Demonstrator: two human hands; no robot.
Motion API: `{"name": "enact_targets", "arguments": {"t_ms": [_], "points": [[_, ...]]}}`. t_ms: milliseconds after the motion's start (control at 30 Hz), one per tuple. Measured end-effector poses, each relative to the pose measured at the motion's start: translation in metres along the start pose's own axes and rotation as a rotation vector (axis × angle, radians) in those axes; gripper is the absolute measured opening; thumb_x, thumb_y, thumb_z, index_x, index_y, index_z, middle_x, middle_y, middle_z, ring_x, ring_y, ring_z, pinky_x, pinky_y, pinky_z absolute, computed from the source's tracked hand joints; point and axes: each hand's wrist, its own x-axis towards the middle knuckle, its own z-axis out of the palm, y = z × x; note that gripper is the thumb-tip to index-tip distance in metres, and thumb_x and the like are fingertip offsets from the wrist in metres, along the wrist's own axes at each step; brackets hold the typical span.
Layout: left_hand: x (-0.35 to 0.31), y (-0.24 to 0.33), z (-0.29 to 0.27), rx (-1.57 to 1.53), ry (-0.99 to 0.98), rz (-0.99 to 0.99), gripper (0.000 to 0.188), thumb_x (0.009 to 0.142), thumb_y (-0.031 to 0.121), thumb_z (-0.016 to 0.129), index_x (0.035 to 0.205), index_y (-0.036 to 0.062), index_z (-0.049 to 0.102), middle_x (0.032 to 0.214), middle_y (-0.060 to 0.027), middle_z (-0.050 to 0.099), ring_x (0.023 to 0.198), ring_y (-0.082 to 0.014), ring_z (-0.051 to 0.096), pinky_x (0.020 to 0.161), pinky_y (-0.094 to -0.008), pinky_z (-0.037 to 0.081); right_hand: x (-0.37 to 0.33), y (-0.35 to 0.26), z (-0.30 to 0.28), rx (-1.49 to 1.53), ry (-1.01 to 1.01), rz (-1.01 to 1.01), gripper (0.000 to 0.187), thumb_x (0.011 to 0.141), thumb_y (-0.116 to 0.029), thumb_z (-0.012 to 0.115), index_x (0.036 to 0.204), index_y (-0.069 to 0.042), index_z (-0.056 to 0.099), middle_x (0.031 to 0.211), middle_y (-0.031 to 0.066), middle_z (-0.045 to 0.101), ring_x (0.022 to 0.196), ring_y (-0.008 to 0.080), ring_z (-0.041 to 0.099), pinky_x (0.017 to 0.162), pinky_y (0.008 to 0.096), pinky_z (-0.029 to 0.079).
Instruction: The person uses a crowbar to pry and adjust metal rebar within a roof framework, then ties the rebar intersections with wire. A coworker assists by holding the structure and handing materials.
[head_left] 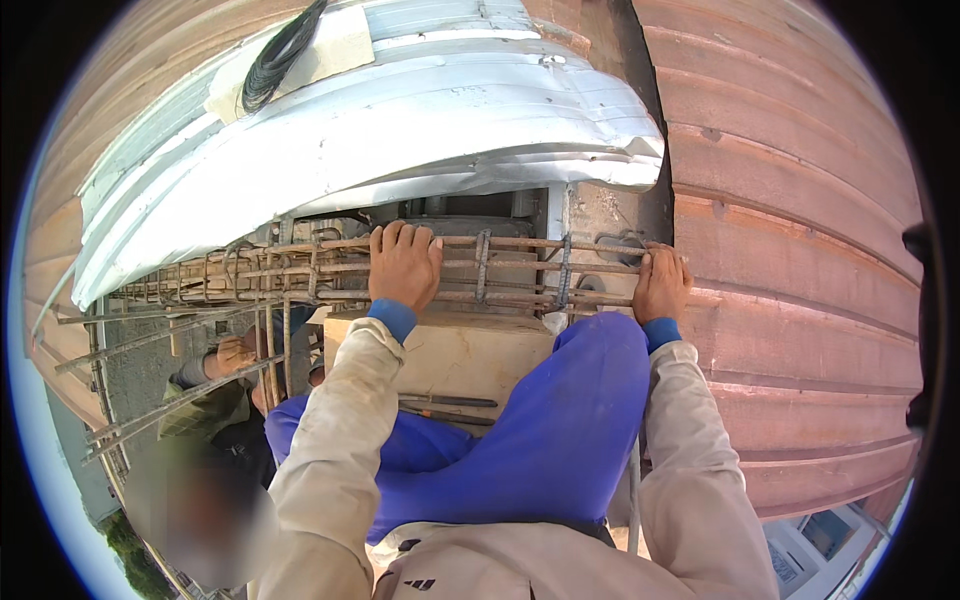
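Note:
A rusty rebar cage (515,265) of long parallel bars lies crosswise in front of me. Wire-tied stirrups (482,267) loop around its bars. My left hand (405,265) is closed over the bars near the middle, knuckles up and fingers curled over the far bar. At the right end of the cage my right hand (662,285) is closed around the bar ends, its fingertips partly hidden. Between my arms, two thin dark tools (450,408) rest on a tan surface beside my blue-trousered knee.
A bent silver metal sheet (380,130) arches beyond the cage, with a coil of dark wire (280,60) on it. Reddish corrugated roofing (790,270) slopes at right. At lower left, a co-worker's hand (235,355) is near loose rebar rods (180,403).

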Motion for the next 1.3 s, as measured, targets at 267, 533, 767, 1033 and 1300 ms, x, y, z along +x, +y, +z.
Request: {"name": "enact_targets", "arguments": {"t_ms": [267,533,767,1033,1300], "points": [[-0.042,0.008,-0.019,-0.127,0.149,-0.054,0.040,0.100,0.033,0.056,0.132,0.0086,0.054,0.147,-0.0143,0.045,0.144,-0.0377,0.034,0.119,-0.0585,0.028,0.004,0.035,-0.005,0.295,-0.101,0.023,0.027,0.104,-0.026,0.047,0.113,-0.007,0.064,0.123,0.0133,0.067,0.116,0.0338,0.062,0.103,0.0445,0.044],[-0.219,0.050,-0.106,-0.772,0.019,-0.338,0.040,0.092,0.014,0.067,0.128,0.0062,0.054,0.134,-0.0153,0.055,0.117,-0.0388,0.058,0.100,-0.0460,0.049,0.051,0.030,-0.037,0.419,-0.320,-0.112,0.028,0.104,-0.023,0.052,0.111,0.000,0.065,0.102,0.0138,0.072,0.099,0.0234,0.066,0.090,0.0367,0.050],[-0.256,0.005,-0.202,-0.705,0.582,-0.529,0.036,0.092,0.011,0.064,0.126,0.0032,0.056,0.115,-0.0173,0.062,0.102,-0.0340,0.065,0.089,-0.0433,0.053,0.024,-0.107,-0.076,0.768,-0.299,-0.235,0.026,0.107,-0.028,0.054,0.108,-0.006,0.067,0.074,-0.0013,0.056,0.060,0.0056,0.048,0.055,0.0222,0.039],[-0.205,-0.141,-0.305,-0.437,0.920,-0.509,0.037,0.101,0.023,0.056,0.126,-0.0032,0.059,0.113,-0.0209,0.069,0.100,-0.0334,0.068,0.090,-0.0423,0.053,-0.050,-0.167,-0.069,0.608,-0.442,-0.354,0.020,0.104,-0.020,0.055,0.108,-0.006,0.069,0.069,0.0036,0.062,0.064,0.0127,0.059,0.062,0.0310,0.047],[-0.197,-0.150,-0.311,-0.645,0.777,-0.456,0.031,0.103,0.025,0.053,0.115,0.0005,0.067,0.102,-0.0125,0.076,0.091,-0.0281,0.072,0.082,-0.0394,0.055,-0.051,-0.166,-0.076,0.523,-0.548,-0.327,0.020,0.102,-0.023,0.057,0.109,-0.010,0.070,0.072,0.0101,0.068,0.071,0.0237,0.069,0.070,0.0380,0.053]]}}
